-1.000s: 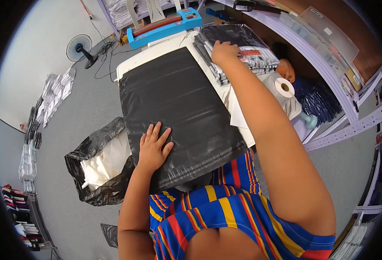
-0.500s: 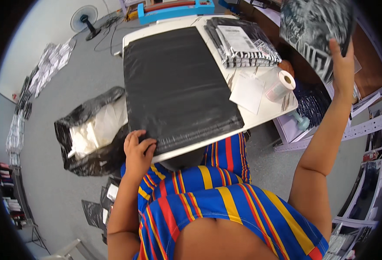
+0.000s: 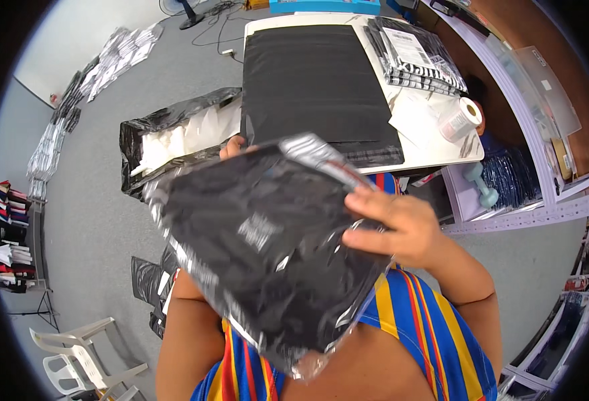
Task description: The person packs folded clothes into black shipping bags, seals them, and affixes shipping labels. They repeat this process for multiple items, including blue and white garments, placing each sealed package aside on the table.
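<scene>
My right hand (image 3: pixel 401 224) grips the right edge of a folded black garment in a clear plastic bag (image 3: pixel 261 240), thumb and fingers pinching it. The bagged garment is tilted in front of my body, below the table's near edge, with a small pale print on its face. Behind its upper edge, only some fingers of my left hand (image 3: pixel 232 146) show, at the near left corner of a large flat black plastic mailing bag (image 3: pixel 314 87). The rest of that hand is hidden. The mailing bag lies flat on the white table (image 3: pixel 441 159).
Packed black-and-white garments (image 3: pixel 418 57) lie at the table's far right. Nearer are a white paper sheet (image 3: pixel 414 120) and a label roll (image 3: pixel 460 120). A black bag of white scraps (image 3: pixel 181 137) sits left of the table. Shelving (image 3: pixel 508 217) holding a pale dumbbell (image 3: pixel 483 187) stands right.
My right hand has brought the bagged garment from the upper right shelf side down in front of my body, turning its plain face up. The view has shifted; my left hand stays near the mailing bag's corner.
</scene>
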The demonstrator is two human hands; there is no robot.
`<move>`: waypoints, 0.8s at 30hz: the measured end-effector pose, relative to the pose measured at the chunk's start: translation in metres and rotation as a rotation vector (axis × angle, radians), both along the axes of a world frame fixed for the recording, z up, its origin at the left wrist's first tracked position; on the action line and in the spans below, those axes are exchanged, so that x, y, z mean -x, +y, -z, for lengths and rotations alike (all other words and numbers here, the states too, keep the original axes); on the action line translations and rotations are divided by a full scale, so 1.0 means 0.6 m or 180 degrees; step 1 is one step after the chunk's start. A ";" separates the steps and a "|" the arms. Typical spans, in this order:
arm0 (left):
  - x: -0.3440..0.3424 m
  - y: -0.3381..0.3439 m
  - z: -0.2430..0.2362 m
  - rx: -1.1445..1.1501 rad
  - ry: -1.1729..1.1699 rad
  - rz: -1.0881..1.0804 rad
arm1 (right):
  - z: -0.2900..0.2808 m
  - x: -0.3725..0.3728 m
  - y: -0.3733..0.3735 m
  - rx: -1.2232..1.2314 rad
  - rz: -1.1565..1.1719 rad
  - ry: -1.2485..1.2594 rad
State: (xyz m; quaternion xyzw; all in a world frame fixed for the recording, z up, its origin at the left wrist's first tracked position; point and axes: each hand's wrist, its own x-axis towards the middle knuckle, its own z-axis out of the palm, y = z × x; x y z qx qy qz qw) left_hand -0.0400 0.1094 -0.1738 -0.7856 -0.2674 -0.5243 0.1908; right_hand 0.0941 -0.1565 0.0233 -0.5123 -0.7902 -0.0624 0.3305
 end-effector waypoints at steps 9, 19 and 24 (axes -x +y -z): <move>0.051 -0.042 -0.153 0.5987 -0.2032 0.4315 | 0.061 -0.021 0.013 -0.0165 0.0199 0.0302; 0.058 -0.071 -0.188 0.4306 0.0172 0.2239 | 0.021 0.001 -0.042 0.1116 0.1345 -0.0385; 0.109 -0.122 -0.118 0.5041 -0.0942 0.2449 | 0.031 0.015 -0.051 0.1965 0.0697 0.1039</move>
